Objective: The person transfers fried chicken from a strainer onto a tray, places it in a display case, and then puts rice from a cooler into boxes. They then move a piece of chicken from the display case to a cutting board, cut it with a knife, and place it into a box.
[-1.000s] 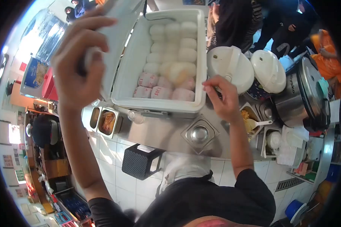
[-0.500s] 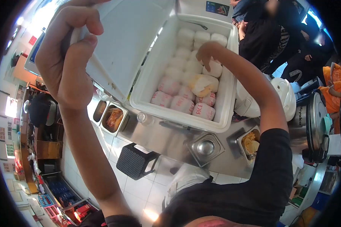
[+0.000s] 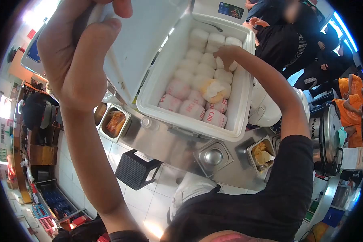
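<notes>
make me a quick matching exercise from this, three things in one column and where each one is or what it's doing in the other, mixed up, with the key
Column 1
1. left hand
2. right hand
3. stool

Column 2
A. on the tiled floor
B. gripping the raised lid
C. at the white bundles in the cooler box

Pairs: 1-B; 2-C; 3-A

Left hand (image 3: 77, 60) cropped at top

The bundles (image 3: 215, 118) are white — some red-lettered — and the cooler (image 3: 243, 109) white.
</notes>
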`<state>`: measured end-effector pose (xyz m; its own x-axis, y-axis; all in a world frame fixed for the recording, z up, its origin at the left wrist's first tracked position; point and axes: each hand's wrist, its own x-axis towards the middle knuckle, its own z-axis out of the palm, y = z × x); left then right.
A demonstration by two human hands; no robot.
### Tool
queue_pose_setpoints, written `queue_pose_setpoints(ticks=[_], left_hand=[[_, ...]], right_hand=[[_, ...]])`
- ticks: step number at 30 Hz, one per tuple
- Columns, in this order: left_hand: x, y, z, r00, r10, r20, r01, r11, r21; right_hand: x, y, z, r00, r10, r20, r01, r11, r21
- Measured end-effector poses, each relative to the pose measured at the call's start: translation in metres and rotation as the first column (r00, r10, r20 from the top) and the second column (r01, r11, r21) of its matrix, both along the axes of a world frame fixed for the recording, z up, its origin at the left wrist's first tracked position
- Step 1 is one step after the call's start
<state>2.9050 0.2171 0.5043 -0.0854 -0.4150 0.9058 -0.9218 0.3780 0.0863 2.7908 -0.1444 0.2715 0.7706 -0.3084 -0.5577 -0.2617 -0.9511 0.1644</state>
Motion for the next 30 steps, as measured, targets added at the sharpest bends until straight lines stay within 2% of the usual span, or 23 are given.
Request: queue_pose_setpoints(ticks=[1, 4, 5, 7, 11, 13, 16, 19, 22, 24, 25, 28, 30], left_hand=[[0.002, -0.001, 0.001, 0.999, -0.034, 0.003, 0.034, 0.999, -0.007], [0.015, -0.001, 0.002, 0.991, -0.129, -0.038, 0.130, 0.991, 0.016], [0.017, -0.002, 0.002, 0.987, -0.153, -0.053, 0.155, 0.988, 0.029], [0.018, -0.001, 0.002, 0.988, -0.149, -0.049, 0.150, 0.989, 0.012], [0.008, -0.003, 0.001, 0.992, -0.119, -0.042, 0.118, 0.992, -0.039], [0.013, -0.003, 0.002, 0.992, -0.114, -0.056, 0.113, 0.994, -0.009], [0.005, -0.004, 0.003, 0.976, -0.201, -0.081, 0.201, 0.980, -0.011], [-0.001, -0.006, 0.002, 0.967, -0.244, -0.072, 0.242, 0.970, -0.035], [0.014, -0.012, 0.000, 0.951, -0.310, 0.011, 0.310, 0.949, -0.062], [0.021, -0.010, 0.003, 0.954, -0.290, 0.080, 0.296, 0.953, -0.071], [0.020, -0.011, 0.003, 0.952, -0.301, 0.054, 0.305, 0.949, -0.085], [0.012, -0.008, 0.001, 0.967, -0.254, -0.035, 0.251, 0.965, -0.075], [0.013, -0.005, 0.003, 0.984, -0.171, -0.044, 0.169, 0.984, -0.051]], right_hand=[[0.002, -0.003, -0.003, 0.999, -0.023, 0.028, 0.022, 0.999, 0.038], [0.011, -0.007, -0.026, 0.997, -0.063, 0.045, 0.065, 0.997, -0.042], [0.011, -0.004, -0.027, 0.997, -0.076, -0.024, 0.075, 0.996, -0.039], [0.020, 0.001, -0.024, 0.983, -0.083, -0.161, 0.076, 0.996, -0.048], [0.001, 0.015, 0.013, 0.981, -0.144, -0.128, 0.153, 0.986, 0.060], [-0.008, 0.012, 0.021, 0.977, -0.194, -0.084, 0.204, 0.971, 0.125], [-0.005, -0.008, -0.027, 0.980, -0.176, -0.093, 0.176, 0.984, -0.001], [0.006, -0.004, -0.022, 0.974, -0.108, -0.198, 0.116, 0.993, 0.027], [0.001, -0.004, 0.014, 0.972, 0.006, 0.233, -0.015, 0.999, 0.040], [0.012, -0.017, 0.045, 0.923, -0.108, 0.369, 0.073, 0.992, 0.107], [0.019, -0.025, 0.053, 0.887, -0.171, 0.429, 0.115, 0.982, 0.152], [0.051, -0.059, 0.040, 0.923, -0.255, 0.289, 0.213, 0.963, 0.167], [0.061, -0.031, 0.060, 0.937, -0.307, 0.168, 0.285, 0.948, 0.145]])
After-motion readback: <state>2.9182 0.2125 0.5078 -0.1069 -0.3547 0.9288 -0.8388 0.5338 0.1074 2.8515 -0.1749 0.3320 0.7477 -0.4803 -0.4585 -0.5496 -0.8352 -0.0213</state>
